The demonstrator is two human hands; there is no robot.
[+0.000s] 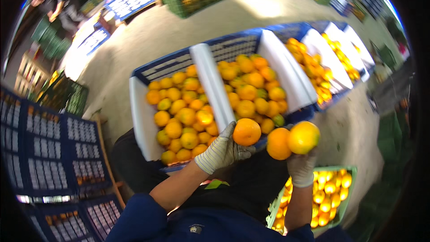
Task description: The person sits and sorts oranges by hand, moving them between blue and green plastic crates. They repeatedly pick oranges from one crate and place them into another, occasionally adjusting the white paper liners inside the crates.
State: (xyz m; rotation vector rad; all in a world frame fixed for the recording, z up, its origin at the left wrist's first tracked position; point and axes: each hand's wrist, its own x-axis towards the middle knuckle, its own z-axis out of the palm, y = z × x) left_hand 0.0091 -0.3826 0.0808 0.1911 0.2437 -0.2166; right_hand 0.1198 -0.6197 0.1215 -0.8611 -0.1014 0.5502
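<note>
My left hand [228,148], in a pale striped work glove, is closed around an orange citrus fruit [247,132]. Two more fruits, an orange one [278,144] and a yellower one [304,137], sit in my gloved right hand [303,166], side by side. Both hands are raised over the near edge of a blue plastic crate [168,63]. A white divider [215,90] parts its citrus fruits into two heaps, the left heap [186,116] and the right heap [247,92]. Some of these fruits show green patches.
A green crate of citrus [352,188] stands by my right forearm. More blue crates with white liners [326,53] run off to the right. Stacked blue crates [43,148] stand at left. Beyond the floor are a green crate [191,1] and a person [55,8].
</note>
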